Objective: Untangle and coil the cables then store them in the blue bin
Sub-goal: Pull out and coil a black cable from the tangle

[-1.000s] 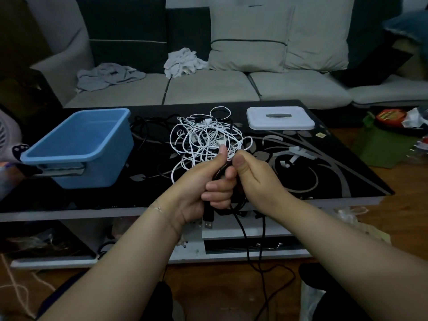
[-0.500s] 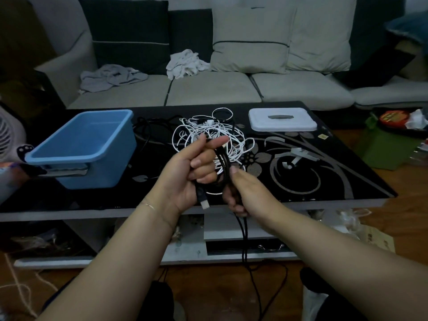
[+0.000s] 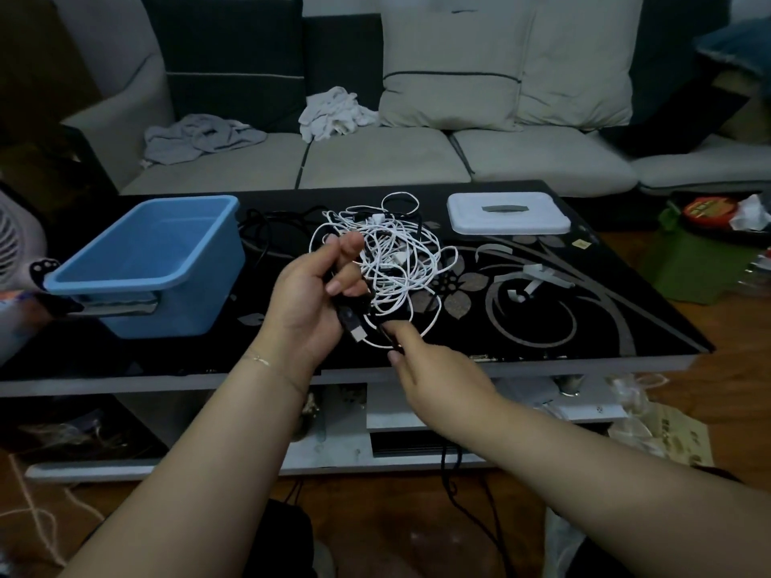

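Note:
A tangle of white cables (image 3: 396,260) lies in the middle of the black glass coffee table (image 3: 584,327). My left hand (image 3: 311,298) grips a bundle of black cable, whose USB plug (image 3: 354,327) sticks out below my fingers. Just below and to the right, my right hand (image 3: 429,369) pinches the same black cable (image 3: 452,460), which runs under the hand and hangs to the floor. The blue bin (image 3: 146,260) stands on the left of the table with nothing visible inside. More black cable (image 3: 267,221) lies between the bin and the white tangle.
A white lid (image 3: 507,212) sits at the table's back right. Behind the table is a grey sofa with cushions and crumpled cloths (image 3: 333,112). A green box (image 3: 692,264) stands on the floor at right. A white fan (image 3: 16,244) is at far left.
My left hand has risen and moved out over the table with the black cable. My right hand has slid down along the cable, away from the left hand.

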`<state>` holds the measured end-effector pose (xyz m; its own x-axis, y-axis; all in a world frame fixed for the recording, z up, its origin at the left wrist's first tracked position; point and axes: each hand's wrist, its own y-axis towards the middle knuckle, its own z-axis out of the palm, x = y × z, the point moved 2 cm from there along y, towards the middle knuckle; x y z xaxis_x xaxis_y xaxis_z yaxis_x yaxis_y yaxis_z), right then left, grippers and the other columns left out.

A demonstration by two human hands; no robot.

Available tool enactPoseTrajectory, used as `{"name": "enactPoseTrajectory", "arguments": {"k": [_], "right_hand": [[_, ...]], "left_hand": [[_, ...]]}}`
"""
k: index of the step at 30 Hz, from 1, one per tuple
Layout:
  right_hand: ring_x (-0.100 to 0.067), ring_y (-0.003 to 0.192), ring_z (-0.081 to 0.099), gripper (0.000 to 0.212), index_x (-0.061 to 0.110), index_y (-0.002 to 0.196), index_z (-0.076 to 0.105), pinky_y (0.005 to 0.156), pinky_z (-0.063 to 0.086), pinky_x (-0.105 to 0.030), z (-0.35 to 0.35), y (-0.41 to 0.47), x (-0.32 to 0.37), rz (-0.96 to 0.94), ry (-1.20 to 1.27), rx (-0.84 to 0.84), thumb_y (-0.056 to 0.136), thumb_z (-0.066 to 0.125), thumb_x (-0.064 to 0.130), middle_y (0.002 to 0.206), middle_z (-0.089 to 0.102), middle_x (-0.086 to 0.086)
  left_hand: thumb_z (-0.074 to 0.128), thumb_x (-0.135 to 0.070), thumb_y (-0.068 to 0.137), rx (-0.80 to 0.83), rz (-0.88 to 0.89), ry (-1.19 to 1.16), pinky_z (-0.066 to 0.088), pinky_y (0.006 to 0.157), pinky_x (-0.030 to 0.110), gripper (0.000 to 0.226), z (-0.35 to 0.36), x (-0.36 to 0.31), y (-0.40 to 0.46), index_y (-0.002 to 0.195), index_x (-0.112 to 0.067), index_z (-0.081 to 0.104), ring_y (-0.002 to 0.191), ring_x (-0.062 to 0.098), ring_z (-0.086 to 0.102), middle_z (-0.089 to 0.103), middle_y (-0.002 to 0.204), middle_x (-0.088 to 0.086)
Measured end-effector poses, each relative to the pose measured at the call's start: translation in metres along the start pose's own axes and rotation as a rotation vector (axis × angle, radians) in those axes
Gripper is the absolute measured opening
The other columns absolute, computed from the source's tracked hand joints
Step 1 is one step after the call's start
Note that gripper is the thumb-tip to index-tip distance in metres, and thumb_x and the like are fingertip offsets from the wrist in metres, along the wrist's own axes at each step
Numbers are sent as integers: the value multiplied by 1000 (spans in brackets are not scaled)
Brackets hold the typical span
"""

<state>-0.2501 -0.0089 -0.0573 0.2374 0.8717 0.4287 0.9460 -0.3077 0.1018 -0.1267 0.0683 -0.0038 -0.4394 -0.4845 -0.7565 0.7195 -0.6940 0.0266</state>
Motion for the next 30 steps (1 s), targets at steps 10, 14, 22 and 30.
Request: {"name": "enactPoseTrajectory", "arguments": {"k": [10,14,22,30], "right_hand": [[-27,98,62,31,23,112,58,66,35,-33,-26,5,1,-219,-289,-193,98,40,45,103,67,-2],[-32,95,62,35,26,126,49,63,32,-33,-29,5,4,-234,-282,-139,98,40,46,104,67,-7],[-24,62,65,48,21,76,65,50,31,-25,-35,6,5,-275,-358,-307,82,45,64,64,67,-1],[-6,71,59,17,25,75,62,70,47,-27,-45,17,-3,-132,276,195,87,65,37,73,64,9]], "left_hand": [[31,-15,106,133,63,758,58,69,24,24,8,20,-10,104,-4,52,79,19,72,69,78,4],[38,-25,104,178,93,1124,46,77,6,32,8,27,-10,127,-5,46,83,-5,66,72,99,-12],[34,-42,102,179,-29,1345,48,90,51,54,8,32,-10,108,7,57,99,38,62,64,110,26],[27,-43,103,237,-87,1311,37,37,17,59,7,30,-11,70,-4,56,35,12,46,54,46,3]]}}
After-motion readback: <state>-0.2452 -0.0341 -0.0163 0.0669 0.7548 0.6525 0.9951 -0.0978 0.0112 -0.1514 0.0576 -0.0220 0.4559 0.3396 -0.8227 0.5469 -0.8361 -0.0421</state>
